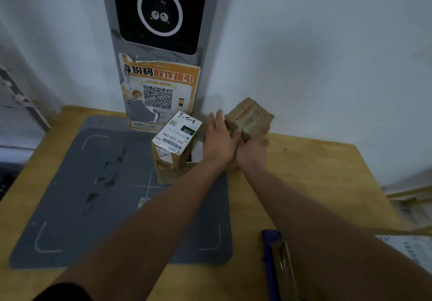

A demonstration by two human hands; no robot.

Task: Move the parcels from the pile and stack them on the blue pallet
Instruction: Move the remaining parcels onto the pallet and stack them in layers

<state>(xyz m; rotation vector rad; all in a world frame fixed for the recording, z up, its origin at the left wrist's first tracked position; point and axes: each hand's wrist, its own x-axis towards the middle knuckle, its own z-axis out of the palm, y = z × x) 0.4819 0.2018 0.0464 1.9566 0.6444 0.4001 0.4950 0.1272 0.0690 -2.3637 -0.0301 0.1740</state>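
Both arms of the person reach forward over the wooden table (315, 174), and the two hands meet at a small brown parcel (249, 116). This parcel is wrapped in tape and is held tilted, just beside the white wall (327, 55), near the far edge of the table. The right hand (252, 148) supports it from below and from the right side, with the fingers curled around its lower edge. The left hand (219, 137) has straight fingers that point away from the person, and its thumb side lies against the left face of the parcel.

To the left of the hands stands a labelled cardboard box (175, 139), with a white shipping label and a barcode on its top. It rests on a piece of torn cardboard (168, 172), perhaps a flattened box, but the view there is dark. Both are at the far edge of a grey mat (93, 183), at the foot of a grey scanner column (210, 50), which carries a black screen (161, 10) and a torn orange poster (161, 87) with a QR code. A blue tool (271, 254) lies near the front of the table.
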